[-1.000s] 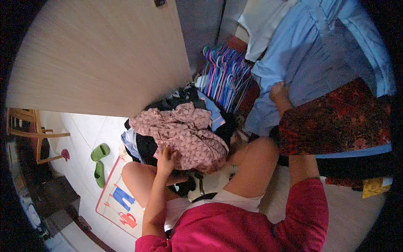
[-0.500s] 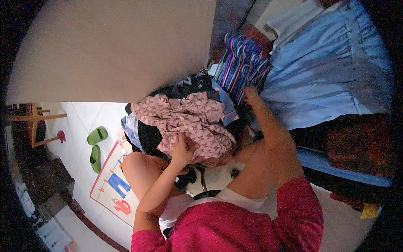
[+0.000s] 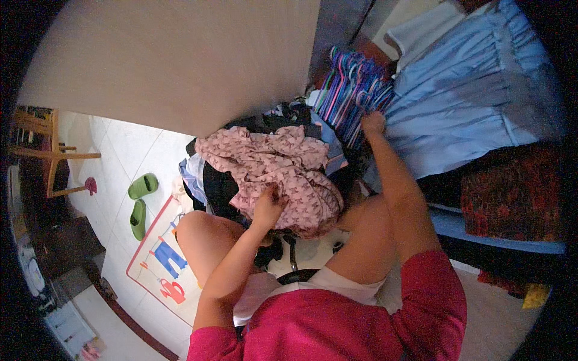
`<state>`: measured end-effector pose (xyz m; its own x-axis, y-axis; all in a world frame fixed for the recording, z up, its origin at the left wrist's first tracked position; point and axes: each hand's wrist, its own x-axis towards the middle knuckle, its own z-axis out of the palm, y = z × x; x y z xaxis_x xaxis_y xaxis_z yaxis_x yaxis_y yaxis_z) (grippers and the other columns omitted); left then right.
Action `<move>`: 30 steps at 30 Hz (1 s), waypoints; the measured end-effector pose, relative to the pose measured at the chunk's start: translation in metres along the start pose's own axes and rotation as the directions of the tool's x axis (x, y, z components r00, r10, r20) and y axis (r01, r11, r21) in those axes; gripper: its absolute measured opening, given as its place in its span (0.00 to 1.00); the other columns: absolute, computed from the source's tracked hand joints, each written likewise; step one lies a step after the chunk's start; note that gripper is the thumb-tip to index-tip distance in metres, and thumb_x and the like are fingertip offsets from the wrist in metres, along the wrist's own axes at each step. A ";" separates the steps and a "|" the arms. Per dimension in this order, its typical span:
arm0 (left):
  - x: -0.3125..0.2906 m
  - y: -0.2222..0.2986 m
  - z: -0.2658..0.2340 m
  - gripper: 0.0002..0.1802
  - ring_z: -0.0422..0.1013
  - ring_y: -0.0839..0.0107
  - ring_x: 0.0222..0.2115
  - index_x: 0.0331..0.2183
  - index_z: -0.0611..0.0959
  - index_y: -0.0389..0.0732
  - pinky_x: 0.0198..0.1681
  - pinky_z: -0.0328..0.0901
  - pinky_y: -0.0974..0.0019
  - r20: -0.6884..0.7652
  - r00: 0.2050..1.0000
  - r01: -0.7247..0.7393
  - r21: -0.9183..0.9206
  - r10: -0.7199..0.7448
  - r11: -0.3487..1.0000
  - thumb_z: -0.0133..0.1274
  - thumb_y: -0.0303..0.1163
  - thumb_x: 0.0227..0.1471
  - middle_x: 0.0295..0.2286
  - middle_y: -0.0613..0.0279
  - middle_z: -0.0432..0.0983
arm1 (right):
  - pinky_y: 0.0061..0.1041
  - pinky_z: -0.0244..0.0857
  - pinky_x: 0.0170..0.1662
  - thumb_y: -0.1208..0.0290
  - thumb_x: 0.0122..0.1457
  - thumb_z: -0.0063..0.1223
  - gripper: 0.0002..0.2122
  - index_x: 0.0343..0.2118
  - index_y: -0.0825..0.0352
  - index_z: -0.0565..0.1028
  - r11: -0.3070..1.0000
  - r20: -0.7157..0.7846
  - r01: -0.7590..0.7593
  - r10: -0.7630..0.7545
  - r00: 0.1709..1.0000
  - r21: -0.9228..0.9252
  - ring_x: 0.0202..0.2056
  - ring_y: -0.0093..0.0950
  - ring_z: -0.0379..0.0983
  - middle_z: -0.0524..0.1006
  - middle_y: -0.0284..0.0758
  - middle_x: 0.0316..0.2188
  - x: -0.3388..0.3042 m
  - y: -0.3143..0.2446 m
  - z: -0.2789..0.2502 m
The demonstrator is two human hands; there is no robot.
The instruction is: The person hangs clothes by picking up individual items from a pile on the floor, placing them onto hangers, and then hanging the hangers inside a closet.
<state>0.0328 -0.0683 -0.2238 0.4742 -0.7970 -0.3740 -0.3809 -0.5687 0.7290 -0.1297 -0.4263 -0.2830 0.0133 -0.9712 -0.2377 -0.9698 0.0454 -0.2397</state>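
A pink garment with a small dark print (image 3: pixel 289 162) lies crumpled on a heap of clothes in front of my knees. My left hand (image 3: pixel 269 207) rests at its near side, fingers curled in against the cloth. Up and to the right stands a tight bunch of blue, purple and pink clothes hangers (image 3: pixel 349 84). My right arm reaches out to them, and my right hand (image 3: pixel 373 123) is closed at the bunch's right lower edge, on a hanger. Its fingertips are partly hidden.
Light blue clothing (image 3: pixel 457 102) hangs at the right, close by my right arm. A large beige panel (image 3: pixel 180 60) stands at the upper left. Green slippers (image 3: pixel 142 186) and a printed mat (image 3: pixel 165 271) lie on the white tiles. A wooden chair (image 3: pixel 54 153) is at far left.
My right hand has shifted slightly up and right along the hangers, now more closed. My left hand has moved a little up and right, fingers more curled. The view has turned slightly.
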 end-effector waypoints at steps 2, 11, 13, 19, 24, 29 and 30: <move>0.000 -0.005 0.005 0.24 0.68 0.55 0.27 0.40 0.71 0.33 0.32 0.62 0.60 -0.033 0.999 -0.029 -0.004 0.028 1.000 0.55 0.33 0.40 0.28 0.47 0.70 | 0.36 0.68 0.25 0.68 0.49 0.50 0.09 0.24 0.70 0.72 0.996 -0.116 0.083 -0.084 0.990 -0.020 0.25 0.39 0.73 0.74 0.45 0.23 -0.015 0.006 -0.007; -0.003 0.041 -0.015 0.03 0.55 0.77 0.14 0.31 0.66 0.42 0.16 0.52 0.72 0.123 0.926 0.322 -0.749 -0.356 0.578 0.41 0.27 0.51 0.16 0.68 0.60 | 0.38 0.60 0.30 0.65 0.55 0.42 0.11 0.28 0.70 0.69 0.932 -0.630 0.199 0.039 0.776 0.302 0.25 0.47 0.66 0.72 0.45 0.22 -0.035 0.016 -0.066; -0.003 0.028 -0.024 0.03 0.56 0.76 0.16 0.31 0.66 0.42 0.19 0.53 0.71 0.182 0.914 0.356 -0.788 -0.363 0.503 0.41 0.29 0.52 0.18 0.68 0.61 | 0.36 0.59 0.28 0.66 0.55 0.41 0.11 0.29 0.70 0.70 0.856 -0.578 0.327 -0.040 0.815 0.401 0.23 0.43 0.65 0.71 0.42 0.20 -0.065 -0.010 -0.101; -0.003 -0.002 -0.034 0.28 0.54 0.68 0.50 0.50 0.62 0.44 0.52 0.49 0.62 0.392 0.895 0.432 -0.881 -0.214 0.192 0.48 0.42 0.49 0.45 0.62 0.62 | 0.17 0.47 0.19 0.70 0.54 0.42 0.08 0.26 0.66 0.73 0.277 -0.181 0.236 -0.211 0.961 0.931 0.16 0.14 0.54 0.61 0.24 0.14 -0.161 -0.034 -0.168; -0.089 0.086 -0.125 0.38 0.60 0.65 0.49 0.49 0.64 0.30 0.52 0.53 0.64 0.209 0.939 0.099 -0.925 0.272 0.367 0.57 0.41 0.38 0.49 0.54 0.60 | 0.20 0.57 0.25 0.70 0.51 0.48 0.07 0.26 0.69 0.73 0.485 -0.234 0.419 -0.397 0.887 0.768 0.20 0.18 0.62 0.69 0.28 0.16 -0.210 -0.022 -0.169; -0.142 -0.016 -0.171 0.36 0.65 0.60 0.43 0.45 0.67 0.28 0.47 0.60 0.60 -0.003 0.928 -0.149 -0.919 0.372 0.365 0.55 0.42 0.37 0.43 0.47 0.66 | 0.23 0.59 0.25 0.68 0.50 0.49 0.08 0.24 0.69 0.72 0.458 -0.296 0.535 -0.495 0.817 0.709 0.20 0.23 0.65 0.70 0.36 0.16 -0.200 -0.015 -0.158; -0.150 -0.018 -0.172 0.36 0.66 0.57 0.42 0.45 0.66 0.26 0.46 0.62 0.57 -0.149 0.928 -0.271 -0.898 0.342 0.346 0.53 0.42 0.37 0.43 0.45 0.66 | 0.23 0.59 0.25 0.68 0.50 0.49 0.08 0.24 0.69 0.72 0.451 -0.300 0.534 -0.491 0.817 0.715 0.20 0.23 0.65 0.70 0.36 0.16 -0.196 -0.011 -0.156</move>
<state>0.1054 0.0966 -0.0820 0.4278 -0.9038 -0.0127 0.4527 0.2021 0.8685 -0.1595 -0.2728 -0.0874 0.4143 -0.8865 0.2061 -0.2557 -0.3307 -0.9084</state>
